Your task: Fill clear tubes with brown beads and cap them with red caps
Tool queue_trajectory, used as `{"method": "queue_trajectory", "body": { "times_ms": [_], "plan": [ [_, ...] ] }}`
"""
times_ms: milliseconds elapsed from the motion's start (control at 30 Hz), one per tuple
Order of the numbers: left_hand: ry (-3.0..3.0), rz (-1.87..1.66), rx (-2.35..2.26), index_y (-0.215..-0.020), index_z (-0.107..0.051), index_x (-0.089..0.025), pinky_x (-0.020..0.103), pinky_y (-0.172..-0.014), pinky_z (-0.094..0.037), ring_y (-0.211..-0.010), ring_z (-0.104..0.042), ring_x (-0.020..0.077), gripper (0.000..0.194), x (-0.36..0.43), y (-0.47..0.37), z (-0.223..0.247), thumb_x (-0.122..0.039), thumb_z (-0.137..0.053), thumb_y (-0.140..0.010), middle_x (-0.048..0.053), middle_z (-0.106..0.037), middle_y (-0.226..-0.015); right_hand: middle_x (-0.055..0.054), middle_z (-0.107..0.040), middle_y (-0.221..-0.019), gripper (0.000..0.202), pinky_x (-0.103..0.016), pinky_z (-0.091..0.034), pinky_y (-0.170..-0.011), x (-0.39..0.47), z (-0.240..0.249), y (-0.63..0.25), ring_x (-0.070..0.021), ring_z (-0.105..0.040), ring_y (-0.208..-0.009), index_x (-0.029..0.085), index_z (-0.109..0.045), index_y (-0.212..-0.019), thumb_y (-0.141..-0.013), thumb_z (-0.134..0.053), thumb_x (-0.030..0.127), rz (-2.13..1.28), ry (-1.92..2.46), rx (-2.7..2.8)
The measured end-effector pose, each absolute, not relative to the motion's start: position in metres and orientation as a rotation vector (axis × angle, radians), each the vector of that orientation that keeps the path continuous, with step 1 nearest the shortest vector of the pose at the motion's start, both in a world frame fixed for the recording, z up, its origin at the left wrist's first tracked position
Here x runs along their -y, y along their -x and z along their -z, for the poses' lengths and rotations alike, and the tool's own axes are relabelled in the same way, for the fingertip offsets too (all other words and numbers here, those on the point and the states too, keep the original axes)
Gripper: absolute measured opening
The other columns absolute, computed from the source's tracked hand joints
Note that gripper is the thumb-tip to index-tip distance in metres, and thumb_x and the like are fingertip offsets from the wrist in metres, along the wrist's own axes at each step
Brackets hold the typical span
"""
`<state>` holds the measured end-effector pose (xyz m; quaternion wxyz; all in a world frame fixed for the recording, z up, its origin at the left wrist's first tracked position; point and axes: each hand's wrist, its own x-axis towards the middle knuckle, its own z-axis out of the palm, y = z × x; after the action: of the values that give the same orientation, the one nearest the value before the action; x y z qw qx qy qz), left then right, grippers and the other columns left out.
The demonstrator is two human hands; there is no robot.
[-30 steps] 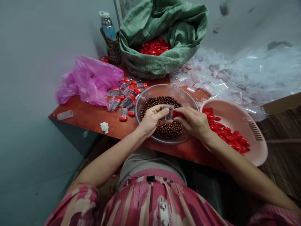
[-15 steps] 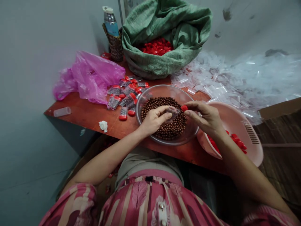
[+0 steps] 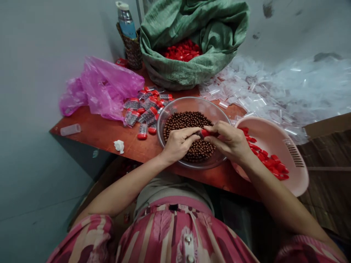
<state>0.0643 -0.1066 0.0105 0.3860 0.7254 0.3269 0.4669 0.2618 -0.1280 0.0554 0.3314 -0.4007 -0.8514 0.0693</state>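
Observation:
My left hand [image 3: 181, 143] pinches a small clear plastic container [image 3: 197, 134], mostly covered by the fingers. Against its open end, my right hand [image 3: 229, 140] holds a red cap [image 3: 204, 133] between thumb and fingers. Cap and container touch; how far the cap sits on it I cannot tell. Both hands are over a clear plastic bowl [image 3: 192, 101] of small round brown balls [image 3: 189, 118]. To the right stands a pink plastic basket [image 3: 294, 182] with loose red caps [image 3: 270, 162] in it.
Several filled, red-capped containers [image 3: 148, 115] lie left of the bowl, beside a pink plastic bag [image 3: 106, 91]. Behind stands a green sack [image 3: 189, 75] of red caps. Clear empty containers [image 3: 255, 98] are heaped at right. A flask [image 3: 127, 27] stands at the back left.
My right hand has moved left and brought the red cap against the container in my left hand. Earlier the two were apart. More caps in the pink basket now show.

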Motion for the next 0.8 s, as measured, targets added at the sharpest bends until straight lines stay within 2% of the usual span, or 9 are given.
{"method": "queue_trajectory", "body": {
  "times_ms": [167,300,400,533,600,667,733,800],
  "plan": [
    [-1.986,-1.238,-0.787,-0.106,-0.075,-0.019,0.025,-0.088,-0.055,-0.094,-0.073,0.0170,0.024,0.109,-0.064,-0.006,-0.019,-0.058,-0.089,0.005,-0.077,-0.104,-0.006,-0.063,-0.083,0.015,-0.025,-0.049,-0.062,0.133,-0.052,-0.259,-0.0149,-0.060,-0.070,0.019,-0.062,-0.105,-0.093,-0.056,0.021,-0.037,1.068,2.389],
    [-1.892,-1.246,-0.818,-0.104,-0.075,-0.018,0.028,-0.090,-0.055,-0.096,-0.072,0.0187,0.024,0.109,-0.064,-0.006,-0.020,-0.059,-0.087,0.006,-0.077,-0.106,-0.006,-0.065,-0.084,0.017,-0.026,-0.051,-0.066,0.124,-0.052,-0.257,-0.0154,-0.062,-0.074,0.019,-0.066,-0.105,-0.092,-0.059,0.026,-0.169,1.056,2.328],
    [-1.584,-1.204,-0.809,-0.103,-0.075,-0.018,0.032,-0.094,-0.054,-0.100,-0.071,0.0212,0.023,0.106,-0.065,-0.007,-0.025,-0.064,-0.085,0.006,-0.076,-0.108,-0.006,-0.069,-0.091,0.026,-0.030,-0.054,-0.075,0.122,-0.055,-0.258,-0.0169,-0.066,-0.081,0.022,-0.069,-0.110,-0.087,-0.066,0.035,-0.562,1.108,2.058],
    [-1.092,-1.178,-0.638,-0.108,-0.073,-0.018,0.038,-0.089,-0.058,-0.102,-0.070,0.0248,0.038,0.101,-0.066,-0.004,-0.040,-0.073,-0.078,0.008,-0.074,-0.113,-0.005,-0.072,-0.111,0.045,-0.039,-0.057,-0.084,0.131,-0.057,-0.265,-0.0202,-0.071,-0.090,0.029,-0.064,-0.122,-0.080,-0.072,0.046,-1.202,0.994,1.514],
    [-1.009,-1.168,-0.597,-0.107,-0.073,-0.018,0.039,-0.087,-0.059,-0.100,-0.071,0.0255,0.042,0.101,-0.066,-0.003,-0.044,-0.077,-0.074,0.008,-0.075,-0.110,-0.004,-0.073,-0.110,0.044,-0.040,-0.058,-0.085,0.135,-0.056,-0.269,-0.0199,-0.071,-0.088,0.030,-0.067,-0.115,-0.074,-0.078,0.043,-1.310,0.956,1.348],
    [-1.077,-1.165,-0.629,-0.105,-0.075,-0.018,0.039,-0.088,-0.058,-0.100,-0.071,0.0257,0.040,0.102,-0.065,-0.004,-0.044,-0.077,-0.074,0.008,-0.075,-0.107,-0.004,-0.074,-0.100,0.037,-0.039,-0.059,-0.083,0.135,-0.054,-0.270,-0.0181,-0.071,-0.079,0.027,-0.072,-0.101,-0.069,-0.082,0.040,-1.322,0.994,1.258],
    [-1.236,-1.180,-0.694,-0.103,-0.076,-0.018,0.038,-0.092,-0.056,-0.100,-0.070,0.0247,0.032,0.103,-0.063,-0.005,-0.039,-0.074,-0.078,0.007,-0.076,-0.105,-0.002,-0.073,-0.087,0.030,-0.036,-0.059,-0.078,0.132,-0.052,-0.267,-0.0157,-0.068,-0.070,0.024,-0.073,-0.088,-0.066,-0.084,0.040,-1.286,1.054,1.221],
    [-1.416,-1.209,-0.735,-0.101,-0.077,-0.019,0.036,-0.097,-0.053,-0.102,-0.069,0.0230,0.025,0.105,-0.063,-0.007,-0.032,-0.071,-0.081,0.007,-0.076,-0.105,-0.001,-0.071,-0.082,0.029,-0.033,-0.058,-0.077,0.127,-0.051,-0.262,-0.0145,-0.066,-0.071,0.022,-0.072,-0.083,-0.064,-0.085,0.040,-1.272,1.105,1.227]
  ]
}}
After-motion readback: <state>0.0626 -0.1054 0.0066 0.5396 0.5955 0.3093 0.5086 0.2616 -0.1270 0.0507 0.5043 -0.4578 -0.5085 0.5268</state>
